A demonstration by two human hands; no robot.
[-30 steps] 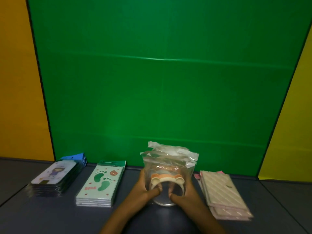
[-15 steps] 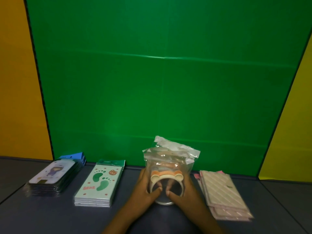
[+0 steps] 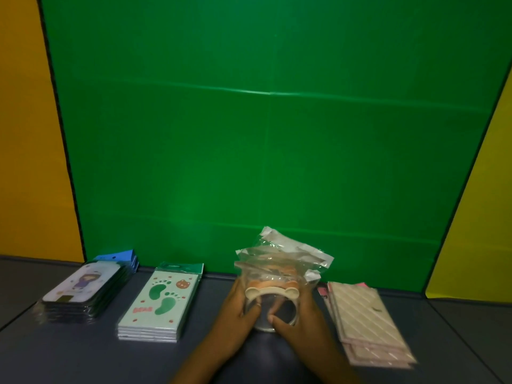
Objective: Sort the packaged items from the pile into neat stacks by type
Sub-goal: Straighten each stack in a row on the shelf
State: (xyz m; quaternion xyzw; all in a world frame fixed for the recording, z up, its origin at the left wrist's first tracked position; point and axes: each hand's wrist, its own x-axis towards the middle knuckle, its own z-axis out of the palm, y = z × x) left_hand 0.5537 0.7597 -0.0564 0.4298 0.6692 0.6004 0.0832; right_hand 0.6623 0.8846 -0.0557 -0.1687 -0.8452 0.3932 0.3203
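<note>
Centrally, at the near edge of a dark grey table (image 3: 277, 364), a person's left hand (image 3: 235, 314) and right hand (image 3: 302, 320) hold a bundle of clear plastic bags (image 3: 279, 261) upright between them, fingers curled round its sides and thumbs pressed to its front. Each bag appears to hold a ring-shaped item; the front one shows a cream band with two small ears (image 3: 271, 291). The bundle's foot touches the tabletop, and its crinkled tops lean toward the right.

Left of the hands, a squared stack of pale green packs printed with footprints (image 3: 162, 299) lies with a strip of bare table between it and the left wrist. Further left, a stack of dark-edged packs with a cartoon figure (image 3: 83, 289) sits close to the table's left edge. Just right of the right hand, a looser stack of pink striped packs (image 3: 365, 320) fans out, its lower corners unaligned. Bare tabletop runs along the near edge on both sides of the forearms. A green backdrop (image 3: 271, 134) rises behind the table's far edge, flanked by yellow panels (image 3: 30, 134).
</note>
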